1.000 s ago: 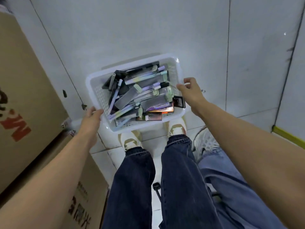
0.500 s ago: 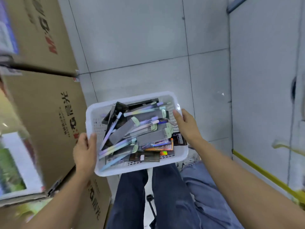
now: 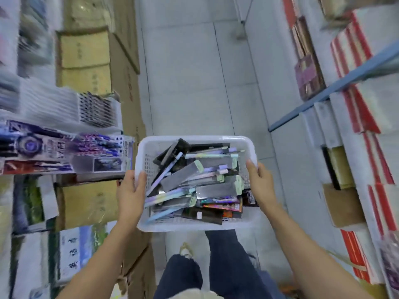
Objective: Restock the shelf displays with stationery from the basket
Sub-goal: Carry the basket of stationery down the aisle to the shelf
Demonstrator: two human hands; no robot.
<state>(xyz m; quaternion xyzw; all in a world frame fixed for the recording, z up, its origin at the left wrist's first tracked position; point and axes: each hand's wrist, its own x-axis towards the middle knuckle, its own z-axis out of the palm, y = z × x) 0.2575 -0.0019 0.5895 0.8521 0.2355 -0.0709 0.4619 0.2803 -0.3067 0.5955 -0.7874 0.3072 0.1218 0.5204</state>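
Head cam, looking down. White plastic basket (image 3: 194, 139) sits at frame centre, held approx. level above the tiled floor (image 3: 190, 83) by both hands.

1. Left hand (image 3: 131, 192): at basket's 9 o'clock side. Grip clamped on the rim, thumb hooked over the perforated wall. Remaining fingers mostly hidden outside the wall.
2. Right hand (image 3: 260, 184): at basket's 3 o'clock side. Grip clamped on the rim, thumb inside, other fingers out of sight behind the wall.
3. Stationery (image 3: 194, 183): inside the basket, piled loose and crossing. Packaged pens and flat packs lie mostly along the 8-to-2 o'clock line. Pastel pens on top; dark and orange packs at the 5 o'clock corner.

Surroundings, ref. basket:
- 9 o'clock, just beside: shelf display w/ purple-blue pen packs (image 3: 64, 152), blurred.
- 11 o'clock: stacked cardboard boxes (image 3: 86, 61).
- 1–3 o'clock: blue shelf rail (image 3: 336, 84) w/ red-and-white boxes (image 3: 356, 61).
- 6 o'clock, below: legs in dark jeans (image 3: 226, 255).
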